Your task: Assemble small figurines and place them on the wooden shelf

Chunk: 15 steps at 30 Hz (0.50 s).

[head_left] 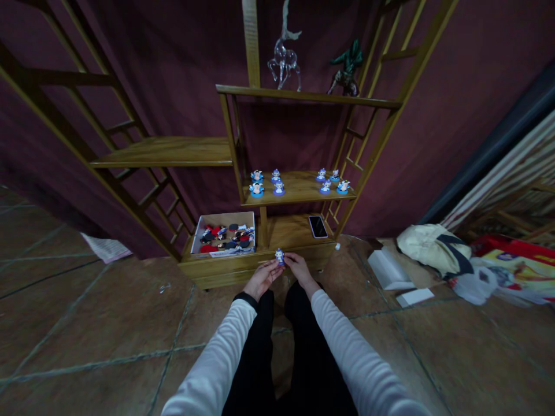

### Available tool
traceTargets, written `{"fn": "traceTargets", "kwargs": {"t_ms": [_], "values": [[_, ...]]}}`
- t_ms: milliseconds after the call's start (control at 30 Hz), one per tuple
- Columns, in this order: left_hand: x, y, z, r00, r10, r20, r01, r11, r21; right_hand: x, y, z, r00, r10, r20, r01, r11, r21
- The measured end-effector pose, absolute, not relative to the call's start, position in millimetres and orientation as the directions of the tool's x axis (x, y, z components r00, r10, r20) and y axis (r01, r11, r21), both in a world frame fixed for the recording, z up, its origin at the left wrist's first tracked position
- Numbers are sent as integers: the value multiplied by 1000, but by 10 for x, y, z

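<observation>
Between my two hands is a small purple-and-white figurine (280, 256), held upright in front of the cabinet's bottom edge. My left hand (263, 276) grips it from the left with fingers and thumb. From the right, the fingers of my right hand (298, 267) pinch its side. Beyond the hands, several similar figurines (278, 188) stand in two groups on the middle wooden shelf (299, 196), some on blue bases and some on purple. To the left, an open white box (196, 237) holds several figures in red, black and white, lying jumbled.
A phone (318, 226) lies on the bottom shelf at right. The upper shelf (312, 96) carries a clear deer statue (285, 60) and a dark green figure (348, 66). White boxes (389, 269), a cap (429, 245) and plastic bags (474, 283) lie on the floor at right.
</observation>
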<state>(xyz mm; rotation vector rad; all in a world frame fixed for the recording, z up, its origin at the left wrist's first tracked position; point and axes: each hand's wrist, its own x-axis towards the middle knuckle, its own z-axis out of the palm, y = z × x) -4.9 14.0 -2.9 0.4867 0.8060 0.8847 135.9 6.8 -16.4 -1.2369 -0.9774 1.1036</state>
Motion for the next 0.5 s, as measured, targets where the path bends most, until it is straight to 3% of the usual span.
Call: {"fn": "traceTargets", "kwargs": {"t_ms": [500], "values": [[-61, 135, -24, 431, 793, -431, -460, 604, 651, 1371, 4, -140, 171, 985, 2, -99, 19, -995]]}}
